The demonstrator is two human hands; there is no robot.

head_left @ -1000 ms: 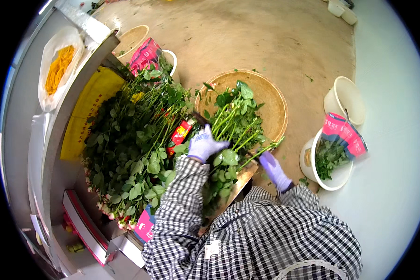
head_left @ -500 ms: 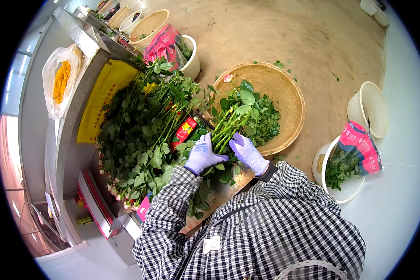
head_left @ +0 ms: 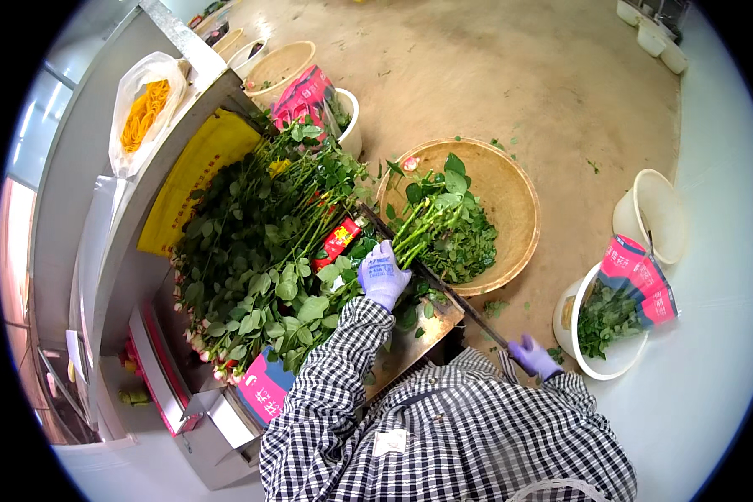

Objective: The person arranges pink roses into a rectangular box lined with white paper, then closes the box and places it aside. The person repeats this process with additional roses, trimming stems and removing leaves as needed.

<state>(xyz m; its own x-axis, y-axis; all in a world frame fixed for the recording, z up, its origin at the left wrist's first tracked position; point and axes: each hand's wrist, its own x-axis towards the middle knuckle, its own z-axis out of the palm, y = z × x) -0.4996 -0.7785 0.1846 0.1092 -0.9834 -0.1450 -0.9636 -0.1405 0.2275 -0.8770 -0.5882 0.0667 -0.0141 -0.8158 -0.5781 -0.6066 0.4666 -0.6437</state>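
Note:
My left hand (head_left: 383,276), in a lilac glove, is closed around a bunch of cut rose stems (head_left: 414,233). Their bare ends and some leaves reach out over a tan basin (head_left: 520,226) filled partly with leaf scraps. A long dark lever (head_left: 470,311), like the arm of a stem cutter, crosses the stems just beyond that hand. My right hand (head_left: 534,357), gloved too, grips the lever's near end. Left of my left hand lies a big heap of leafy roses (head_left: 255,234), pale pink blooms toward the lower left. A red packet (head_left: 338,241) rests among them.
Beneath the heap shows a metal bench (head_left: 406,356). At right stand a white bucket (head_left: 571,322) with wrapped greenery and a cream bucket (head_left: 640,209). Another wrapped bunch (head_left: 305,96) stands beyond the heap. A bag of orange ties (head_left: 146,113) hangs at left.
My right hand has left the stems and moved right and nearer, onto the lever's end. My left hand keeps its hold on the stems. The lever now shows across them.

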